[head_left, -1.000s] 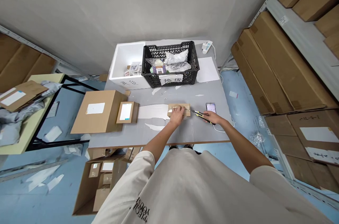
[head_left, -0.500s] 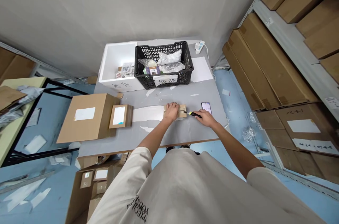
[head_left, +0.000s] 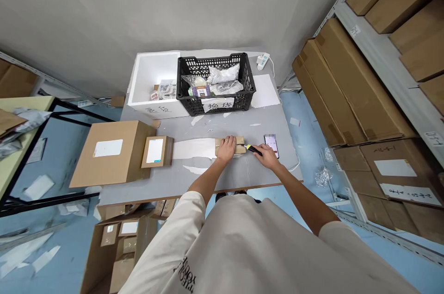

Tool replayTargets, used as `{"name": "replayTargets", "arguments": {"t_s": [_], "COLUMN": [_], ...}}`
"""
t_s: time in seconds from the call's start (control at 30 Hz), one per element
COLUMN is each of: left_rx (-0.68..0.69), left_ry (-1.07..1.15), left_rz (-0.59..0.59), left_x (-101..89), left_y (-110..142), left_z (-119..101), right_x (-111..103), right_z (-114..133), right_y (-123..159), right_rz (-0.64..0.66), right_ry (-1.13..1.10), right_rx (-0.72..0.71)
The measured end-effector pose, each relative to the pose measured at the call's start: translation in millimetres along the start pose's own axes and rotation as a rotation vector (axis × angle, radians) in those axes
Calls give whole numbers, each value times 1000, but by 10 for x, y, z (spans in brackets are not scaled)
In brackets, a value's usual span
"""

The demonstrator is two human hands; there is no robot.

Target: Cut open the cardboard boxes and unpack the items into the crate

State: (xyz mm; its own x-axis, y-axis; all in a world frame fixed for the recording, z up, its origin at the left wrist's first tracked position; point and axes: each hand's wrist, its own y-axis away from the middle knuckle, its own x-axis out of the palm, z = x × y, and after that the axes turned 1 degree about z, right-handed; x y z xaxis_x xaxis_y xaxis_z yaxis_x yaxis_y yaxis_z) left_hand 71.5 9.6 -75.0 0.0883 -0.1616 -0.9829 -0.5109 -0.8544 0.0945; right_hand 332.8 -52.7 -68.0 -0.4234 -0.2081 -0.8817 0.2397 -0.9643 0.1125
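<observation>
A small flat cardboard parcel lies in the middle of the grey table. My left hand rests on top of it with fingers laid flat, pressing it down. My right hand is closed around a yellow and black utility knife, whose tip touches the right end of the parcel. A phone with a lit screen lies just right of my right hand.
A black crate of bagged goods and a white foam box stand at the back. Two labelled cartons sit at left. White paper lies left of the parcel. Shelves of cartons line the right.
My right hand has moved the knife leftwards until its tip meets the parcel's right end. My left hand has stayed on the parcel. The view has shifted slightly.
</observation>
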Motion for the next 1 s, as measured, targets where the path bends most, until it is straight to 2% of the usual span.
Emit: {"name": "replayTargets", "arguments": {"t_s": [0.2, 0.43, 0.5, 0.6, 0.73, 0.83, 1.0], "left_rx": [-4, -9, -4, 8, 16, 12, -20], "left_ry": [61, 66, 72, 86, 112, 139, 164], "left_rz": [6, -14, -16, -20, -46, -83, -140], "left_x": [8, 58, 78, 100, 104, 58, -97], "left_y": [0, 30, 35, 42, 61, 118, 389], "left_z": [20, 29, 41, 64, 65, 42, 52], "right_x": [-8, 31, -9, -105, -170, -132, -44], "right_z": [-88, -79, -148, -335, -499, -418, -21], "right_y": [25, 16, 12, 15, 1, -74, -419], "right_rz": [-31, -16, -53, -149, -173, -159, -105], "right_ry": [-8, -50, -32, -43, -126, -183, -301], "right_rx": [11, 13, 29, 139, 195, 205, 96]}}
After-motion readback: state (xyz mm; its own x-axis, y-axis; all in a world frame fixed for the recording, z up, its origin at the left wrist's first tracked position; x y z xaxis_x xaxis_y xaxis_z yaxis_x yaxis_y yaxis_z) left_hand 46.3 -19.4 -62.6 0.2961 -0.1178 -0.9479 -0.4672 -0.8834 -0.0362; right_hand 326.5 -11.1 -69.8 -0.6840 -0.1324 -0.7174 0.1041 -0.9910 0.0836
